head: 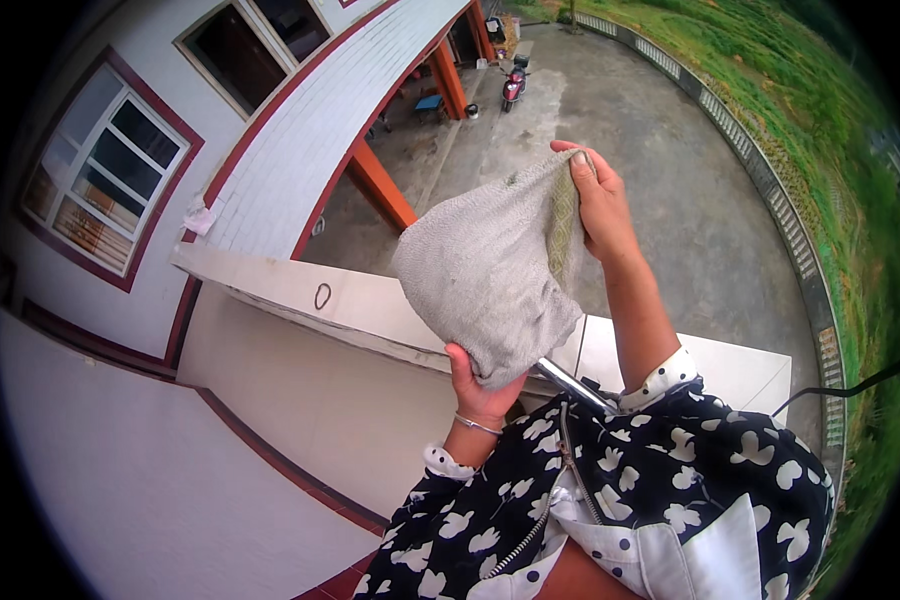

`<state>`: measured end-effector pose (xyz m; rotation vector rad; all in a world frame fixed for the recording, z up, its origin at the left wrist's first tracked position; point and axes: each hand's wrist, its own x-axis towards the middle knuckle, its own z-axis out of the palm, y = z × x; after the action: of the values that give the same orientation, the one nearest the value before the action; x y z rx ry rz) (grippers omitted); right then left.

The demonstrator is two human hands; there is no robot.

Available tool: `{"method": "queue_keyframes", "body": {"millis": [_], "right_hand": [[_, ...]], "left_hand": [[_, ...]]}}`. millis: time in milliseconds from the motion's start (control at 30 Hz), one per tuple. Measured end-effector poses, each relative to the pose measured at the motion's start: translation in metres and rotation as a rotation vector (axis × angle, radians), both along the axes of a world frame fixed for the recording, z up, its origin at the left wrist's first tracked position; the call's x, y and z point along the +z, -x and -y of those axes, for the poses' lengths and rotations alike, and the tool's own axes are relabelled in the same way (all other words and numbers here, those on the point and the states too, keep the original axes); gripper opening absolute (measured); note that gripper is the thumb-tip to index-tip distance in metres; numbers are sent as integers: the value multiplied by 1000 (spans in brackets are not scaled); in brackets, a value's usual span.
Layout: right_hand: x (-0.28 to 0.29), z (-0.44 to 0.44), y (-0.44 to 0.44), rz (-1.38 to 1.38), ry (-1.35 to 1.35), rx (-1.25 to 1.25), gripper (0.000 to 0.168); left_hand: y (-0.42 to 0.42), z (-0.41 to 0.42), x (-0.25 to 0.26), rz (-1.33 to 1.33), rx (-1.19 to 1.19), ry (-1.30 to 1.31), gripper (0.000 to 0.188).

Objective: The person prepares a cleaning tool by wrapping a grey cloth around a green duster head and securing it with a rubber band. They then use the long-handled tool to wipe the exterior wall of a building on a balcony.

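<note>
A grey terry towel (pixel 480 262) with a green patterned band along one edge hangs stretched between my two hands. My right hand (pixel 604 195) pinches its upper right corner, the thumb lying on top. Lower down, my left hand (pixel 487 390) grips the bottom of the towel, and some of its fingers are hidden beneath the cloth. The towel is held above a tiled parapet ledge (pixel 375 296). A shiny metal tube (pixel 570 382) runs from under the towel towards my body; its far end is hidden.
On the ledge lies a dark loop (pixel 322 296). A pinkish cloth or bag (pixel 199 217) sits at the ledge's far left end, near a window (pixel 112 172). Beyond the ledge is a drop to a concrete yard (pixel 667 187) with a red motor scooter (pixel 515 84) and orange pillars (pixel 379 184).
</note>
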<state>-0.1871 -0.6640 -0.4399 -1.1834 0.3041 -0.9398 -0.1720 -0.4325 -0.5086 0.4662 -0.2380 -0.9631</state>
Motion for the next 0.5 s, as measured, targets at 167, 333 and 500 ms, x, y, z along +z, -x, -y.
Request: {"method": "queue_keyframes", "body": {"millis": [167, 333, 500], "right_hand": [[23, -5, 8, 66, -162, -44, 26], [26, -11, 16, 186, -119, 44, 29], [24, -24, 9, 339, -75, 221, 34]], "left_hand": [[-6, 0, -7, -2, 54, 32, 92], [-41, -4, -1, 98, 273, -144, 85], [-107, -9, -15, 225, 282, -108, 61]]}}
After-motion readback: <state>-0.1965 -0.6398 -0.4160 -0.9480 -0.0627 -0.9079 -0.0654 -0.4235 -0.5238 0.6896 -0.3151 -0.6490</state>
